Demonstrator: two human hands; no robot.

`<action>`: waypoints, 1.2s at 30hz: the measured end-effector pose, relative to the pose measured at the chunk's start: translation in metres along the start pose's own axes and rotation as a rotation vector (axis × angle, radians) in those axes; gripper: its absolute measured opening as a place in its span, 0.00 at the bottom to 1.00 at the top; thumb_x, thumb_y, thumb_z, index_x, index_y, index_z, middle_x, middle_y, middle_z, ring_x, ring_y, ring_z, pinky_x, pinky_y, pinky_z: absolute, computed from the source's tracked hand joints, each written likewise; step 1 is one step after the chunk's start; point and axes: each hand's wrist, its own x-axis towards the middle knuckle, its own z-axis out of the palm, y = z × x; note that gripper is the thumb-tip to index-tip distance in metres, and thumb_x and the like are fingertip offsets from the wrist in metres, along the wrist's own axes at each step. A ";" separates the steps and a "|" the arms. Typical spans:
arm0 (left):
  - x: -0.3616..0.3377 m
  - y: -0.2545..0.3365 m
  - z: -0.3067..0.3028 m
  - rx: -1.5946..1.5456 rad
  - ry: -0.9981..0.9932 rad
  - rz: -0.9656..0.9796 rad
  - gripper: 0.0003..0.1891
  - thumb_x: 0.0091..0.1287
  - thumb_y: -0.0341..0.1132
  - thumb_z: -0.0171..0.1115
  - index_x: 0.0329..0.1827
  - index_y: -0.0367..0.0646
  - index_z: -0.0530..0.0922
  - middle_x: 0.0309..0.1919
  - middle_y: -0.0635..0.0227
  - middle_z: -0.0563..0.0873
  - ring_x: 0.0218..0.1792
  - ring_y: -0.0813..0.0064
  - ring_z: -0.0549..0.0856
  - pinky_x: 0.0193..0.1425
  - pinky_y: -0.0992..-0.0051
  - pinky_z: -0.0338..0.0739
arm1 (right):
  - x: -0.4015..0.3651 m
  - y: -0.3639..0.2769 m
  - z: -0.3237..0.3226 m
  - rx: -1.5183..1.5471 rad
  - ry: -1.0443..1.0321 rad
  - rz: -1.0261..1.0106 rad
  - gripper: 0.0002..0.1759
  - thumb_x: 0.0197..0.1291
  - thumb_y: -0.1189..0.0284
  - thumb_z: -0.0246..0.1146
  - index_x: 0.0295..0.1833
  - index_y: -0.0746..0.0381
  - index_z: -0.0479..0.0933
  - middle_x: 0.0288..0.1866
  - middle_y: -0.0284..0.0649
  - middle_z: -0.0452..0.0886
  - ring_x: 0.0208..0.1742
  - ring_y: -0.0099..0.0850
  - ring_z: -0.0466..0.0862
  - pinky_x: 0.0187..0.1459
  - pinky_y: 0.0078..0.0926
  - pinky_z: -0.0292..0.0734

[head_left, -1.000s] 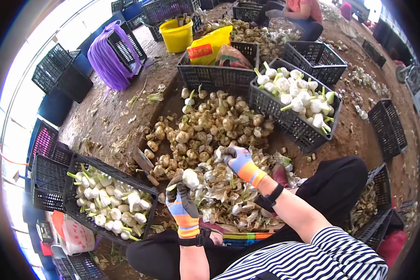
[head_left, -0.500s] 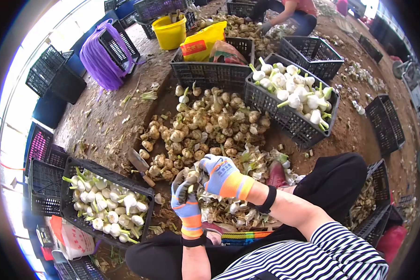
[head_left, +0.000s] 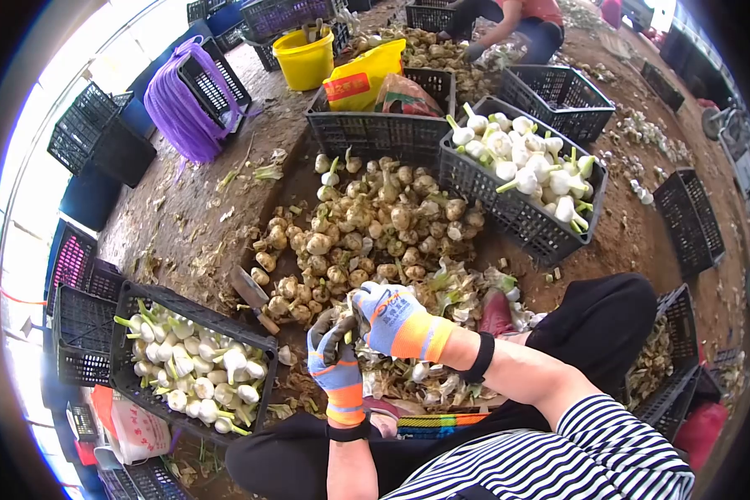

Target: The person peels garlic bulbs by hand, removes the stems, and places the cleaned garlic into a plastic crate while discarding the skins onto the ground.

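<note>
Left hand (head_left: 333, 357) and right hand (head_left: 383, 315), fingers around 1 mostly hidden garlic bulb (head_left: 346, 319), near 2 crates (head_left: 508, 212) of white garlic (head_left: 234, 360)

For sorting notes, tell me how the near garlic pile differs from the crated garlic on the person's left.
The garlic pile is brownish and dirt-stained; the crated garlic is mostly white. The garlic pile lies loose on the ground; the crated garlic sits inside a black crate. Both are heaps of bulbs.
</note>
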 end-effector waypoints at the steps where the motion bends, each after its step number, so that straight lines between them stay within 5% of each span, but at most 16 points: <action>1: -0.001 0.005 0.001 -0.135 0.019 -0.089 0.12 0.57 0.15 0.60 0.39 0.38 0.85 0.50 0.61 0.80 0.47 0.69 0.83 0.49 0.74 0.81 | 0.001 0.002 0.002 0.020 -0.001 0.030 0.17 0.43 0.71 0.64 0.43 0.63 0.74 0.40 0.48 0.76 0.43 0.48 0.80 0.44 0.40 0.75; 6: 0.003 0.017 -0.006 -0.590 0.123 -0.216 0.11 0.64 0.32 0.64 0.47 0.38 0.78 0.46 0.63 0.82 0.46 0.75 0.80 0.50 0.76 0.76 | 0.007 0.032 0.015 0.267 0.063 0.208 0.20 0.48 0.69 0.61 0.50 0.63 0.74 0.51 0.51 0.77 0.51 0.49 0.78 0.53 0.40 0.73; 8: -0.002 0.003 -0.012 -0.540 0.116 -0.243 0.11 0.66 0.33 0.62 0.48 0.37 0.77 0.44 0.64 0.82 0.45 0.75 0.80 0.49 0.77 0.76 | 0.004 0.040 0.022 0.309 0.284 0.139 0.12 0.47 0.75 0.63 0.39 0.66 0.74 0.39 0.54 0.77 0.44 0.54 0.76 0.45 0.42 0.73; 9: -0.002 0.007 -0.012 -0.640 0.110 -0.308 0.11 0.66 0.33 0.62 0.47 0.37 0.77 0.44 0.65 0.81 0.44 0.76 0.80 0.49 0.77 0.75 | 0.003 0.040 0.020 0.348 0.239 0.205 0.11 0.51 0.76 0.64 0.41 0.67 0.76 0.40 0.51 0.80 0.42 0.43 0.81 0.43 0.34 0.75; 10: -0.001 0.009 -0.011 -0.740 0.102 -0.374 0.10 0.66 0.33 0.62 0.46 0.37 0.77 0.44 0.66 0.81 0.43 0.76 0.80 0.48 0.77 0.75 | 0.001 0.037 0.020 0.347 0.239 0.205 0.11 0.51 0.76 0.64 0.41 0.67 0.76 0.40 0.51 0.80 0.42 0.43 0.81 0.43 0.34 0.75; 12: -0.001 0.002 -0.005 -0.725 0.107 -0.301 0.08 0.67 0.31 0.61 0.46 0.37 0.77 0.44 0.67 0.81 0.43 0.75 0.80 0.48 0.77 0.75 | -0.006 0.017 0.006 0.969 0.133 0.121 0.11 0.54 0.78 0.63 0.44 0.67 0.78 0.38 0.47 0.83 0.39 0.28 0.82 0.42 0.25 0.76; 13: 0.001 0.001 -0.004 -0.568 0.091 -0.185 0.07 0.66 0.28 0.61 0.44 0.37 0.78 0.46 0.66 0.80 0.44 0.74 0.80 0.48 0.77 0.76 | -0.006 0.013 0.001 0.776 0.060 0.151 0.11 0.55 0.79 0.63 0.45 0.68 0.79 0.38 0.44 0.85 0.37 0.19 0.81 0.41 0.21 0.76; 14: 0.002 0.001 -0.004 -0.410 0.077 -0.068 0.06 0.65 0.26 0.61 0.43 0.37 0.78 0.47 0.66 0.80 0.44 0.73 0.81 0.49 0.77 0.76 | -0.004 0.007 -0.003 0.584 0.118 0.054 0.10 0.55 0.77 0.64 0.43 0.67 0.80 0.33 0.43 0.85 0.33 0.22 0.82 0.39 0.22 0.76; 16: 0.001 0.006 -0.005 -0.370 0.064 -0.127 0.05 0.63 0.21 0.59 0.40 0.36 0.79 0.52 0.63 0.78 0.47 0.71 0.80 0.51 0.77 0.76 | -0.006 -0.001 -0.020 0.559 -0.032 0.179 0.11 0.54 0.74 0.64 0.42 0.66 0.81 0.33 0.44 0.86 0.32 0.22 0.81 0.37 0.23 0.76; 18: 0.002 0.007 -0.007 -0.291 0.019 -0.038 0.10 0.58 0.16 0.58 0.41 0.37 0.79 0.63 0.54 0.70 0.58 0.60 0.77 0.59 0.65 0.77 | -0.005 0.002 -0.018 0.646 -0.029 0.188 0.10 0.53 0.72 0.63 0.41 0.63 0.82 0.32 0.45 0.85 0.31 0.30 0.82 0.37 0.27 0.76; 19: 0.000 -0.002 -0.005 -0.330 0.045 -0.018 0.10 0.58 0.16 0.58 0.40 0.38 0.80 0.63 0.52 0.70 0.61 0.55 0.74 0.61 0.63 0.75 | -0.006 0.004 -0.015 0.731 -0.028 0.203 0.10 0.51 0.70 0.62 0.39 0.61 0.83 0.30 0.46 0.84 0.30 0.37 0.83 0.37 0.31 0.76; 23: -0.001 0.002 0.000 -0.238 0.024 0.024 0.09 0.58 0.18 0.59 0.38 0.40 0.81 0.60 0.52 0.72 0.64 0.53 0.72 0.64 0.61 0.72 | 0.002 0.014 0.010 0.742 -0.066 0.320 0.10 0.48 0.71 0.61 0.35 0.64 0.83 0.27 0.48 0.83 0.29 0.34 0.83 0.36 0.30 0.76; 30: -0.002 0.005 0.002 -0.237 0.067 -0.015 0.08 0.59 0.20 0.60 0.39 0.38 0.82 0.58 0.54 0.74 0.63 0.56 0.72 0.62 0.63 0.73 | 0.016 0.008 0.027 0.753 -0.042 0.339 0.12 0.46 0.68 0.62 0.34 0.65 0.82 0.30 0.52 0.83 0.33 0.43 0.83 0.39 0.32 0.77; 34: -0.003 0.009 -0.001 -0.081 0.095 0.055 0.07 0.63 0.23 0.59 0.42 0.40 0.79 0.55 0.60 0.77 0.55 0.66 0.78 0.59 0.70 0.73 | 0.014 0.008 0.040 0.629 0.012 0.358 0.15 0.47 0.68 0.62 0.38 0.67 0.79 0.32 0.53 0.82 0.36 0.40 0.83 0.41 0.32 0.76; 36: -0.001 0.005 -0.005 -0.546 0.183 -0.226 0.09 0.66 0.31 0.60 0.48 0.42 0.76 0.49 0.63 0.79 0.48 0.70 0.80 0.55 0.72 0.74 | 0.015 0.016 0.051 0.891 0.059 0.326 0.14 0.48 0.69 0.62 0.38 0.67 0.79 0.30 0.51 0.82 0.33 0.35 0.82 0.39 0.31 0.75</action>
